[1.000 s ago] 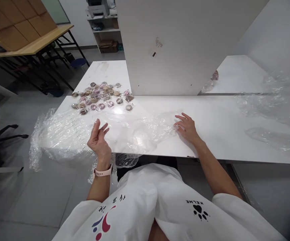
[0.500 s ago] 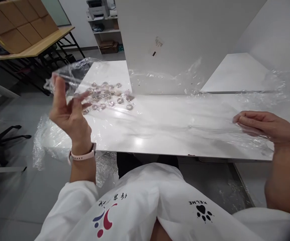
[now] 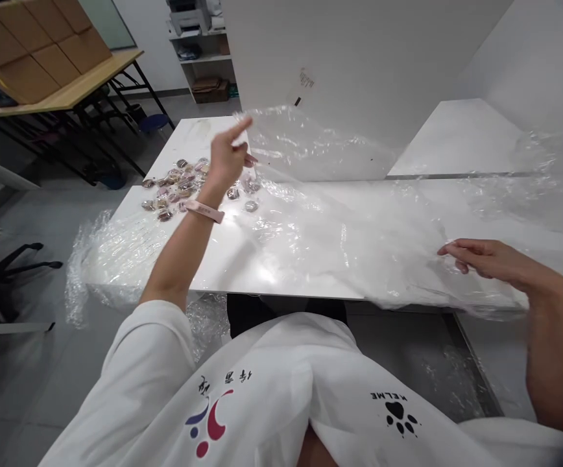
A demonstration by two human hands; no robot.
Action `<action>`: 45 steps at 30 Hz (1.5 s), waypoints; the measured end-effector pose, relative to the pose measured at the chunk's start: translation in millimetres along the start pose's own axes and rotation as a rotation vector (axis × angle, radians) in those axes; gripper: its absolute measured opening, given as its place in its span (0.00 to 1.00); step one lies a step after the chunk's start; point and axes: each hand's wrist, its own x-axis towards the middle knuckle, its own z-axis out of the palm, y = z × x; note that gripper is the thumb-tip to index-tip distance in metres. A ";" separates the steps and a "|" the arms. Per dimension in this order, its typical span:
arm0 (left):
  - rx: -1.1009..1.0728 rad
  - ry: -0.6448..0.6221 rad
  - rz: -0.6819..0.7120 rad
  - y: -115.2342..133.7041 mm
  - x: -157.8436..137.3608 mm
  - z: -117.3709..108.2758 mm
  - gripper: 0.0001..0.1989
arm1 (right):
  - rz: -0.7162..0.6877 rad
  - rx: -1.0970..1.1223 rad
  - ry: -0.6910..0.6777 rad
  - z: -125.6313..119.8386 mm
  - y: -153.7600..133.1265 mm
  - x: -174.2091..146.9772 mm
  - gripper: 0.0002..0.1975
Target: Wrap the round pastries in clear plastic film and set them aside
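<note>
A clear plastic film [image 3: 320, 146] stretches in wrinkles across the white table between my two hands. My left hand [image 3: 227, 155], with a pink band at the wrist, is raised over the table's back edge and holds the film's left end, its index finger pointing up. At the right, my right hand [image 3: 488, 259] pinches the film low over the tabletop, thumb against the fingers. Beyond my left forearm lie several small round wrapped pieces [image 3: 184, 188]; what is in the wrappers is too small to name. My left forearm and hand cover some of them.
Bubble wrap [image 3: 116, 256] hangs over the table's left end, and more crumpled film [image 3: 549, 168] lies at the right. A white panel [image 3: 359, 71] rises behind the white table [image 3: 227, 259]. Cardboard boxes [image 3: 33, 52] stand on a wooden table at the far left.
My left hand has swung right and a little up, carrying the film's end away from the wrapped pieces. My right hand has shifted slightly left and down.
</note>
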 end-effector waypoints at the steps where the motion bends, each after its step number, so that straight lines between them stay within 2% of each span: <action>1: -0.005 -0.010 0.003 -17.7 -5.5 15.3 0.27 | 0.048 -0.071 -0.140 8.2 7.4 1.6 0.25; 2: -0.011 -0.016 0.025 -35.6 -12.5 28.5 0.27 | 0.107 -0.141 -0.255 15.1 14.3 2.2 0.24; 3: -0.023 -0.024 0.049 -52.7 -20.6 39.6 0.27 | 0.160 -0.211 -0.312 20.2 20.2 1.9 0.21; 4: -0.042 -0.044 0.058 -68.3 -29.1 48.5 0.28 | 0.197 -0.295 -0.281 23.9 24.3 0.7 0.17; 6: -0.065 -0.100 0.041 -91.9 -46.4 61.2 0.30 | 0.214 -0.498 -0.098 28.2 23.9 -3.9 0.10; 7: -0.053 -0.130 0.032 -99.4 -54.5 65.7 0.30 | 0.178 -0.586 0.029 30.6 18.2 -7.0 0.11; 9: 0.028 -0.182 0.031 -106.4 -68.1 72.1 0.26 | 0.023 -0.650 0.289 40.4 -5.5 -13.6 0.16; 11: 0.143 -0.196 0.045 -106.6 -76.1 75.7 0.22 | -0.196 -0.514 0.390 63.0 -44.1 -19.9 0.19; 13: 0.220 -0.124 0.036 -105.5 -76.7 74.8 0.20 | -0.424 -0.297 0.270 100.1 -89.9 -25.9 0.20; 16: 0.279 0.141 -0.041 -110.3 -65.1 58.7 0.21 | -0.670 -0.171 -0.029 168.6 -146.7 -35.1 0.23; 18: 0.349 0.273 -0.117 -119.3 -53.6 37.9 0.21 | -0.738 -0.181 -0.190 206.7 -164.6 -40.3 0.25; 19: 0.387 0.288 -0.149 -124.9 -48.3 26.2 0.21 | -0.751 -0.191 -0.237 220.4 -167.3 -42.2 0.25; 21: 0.442 0.225 -0.200 -136.7 -40.3 6.2 0.21 | -0.747 -0.205 -0.265 236.6 -164.9 -43.7 0.26; 22: 0.457 0.163 -0.223 -142.2 -37.9 0.0 0.23 | -0.731 -0.211 -0.254 240.0 -162.0 -43.5 0.26; 24: 0.489 0.007 -0.281 -151.3 -35.9 -1.7 0.35 | -0.679 -0.223 -0.203 241.9 -156.9 -41.6 0.27; 26: 0.548 -0.173 -0.345 -157.2 -36.4 9.8 0.48 | -0.608 -0.235 -0.132 241.4 -155.4 -39.5 0.27; 28: 0.623 -0.322 -0.374 -159.5 -37.3 27.2 0.54 | -0.544 -0.254 -0.074 241.3 -156.8 -38.2 0.27; 30: 0.697 -0.359 -0.357 -158.7 -36.4 41.2 0.52 | -0.517 -0.289 -0.053 241.5 -158.8 -38.0 0.28; 32: 0.766 -0.343 -0.315 -156.5 -32.9 45.9 0.42 | -0.518 -0.324 -0.054 241.4 -159.8 -38.2 0.28; 35: 0.839 -0.369 -0.248 -153.9 -25.9 36.5 0.24 | -0.521 -0.354 -0.057 240.5 -159.5 -38.1 0.28; 37: 0.869 -0.413 -0.231 -153.8 -24.2 27.1 0.17 | -0.521 -0.359 -0.056 240.3 -159.0 -37.6 0.28; 40: 0.918 -0.422 -0.219 -155.0 -30.1 21.9 0.16 | -0.523 -0.360 -0.051 241.2 -159.0 -37.4 0.27; 45: 0.986 -0.364 -0.162 -156.1 -48.5 28.6 0.18 | -0.530 -0.363 -0.042 242.7 -157.4 -38.2 0.28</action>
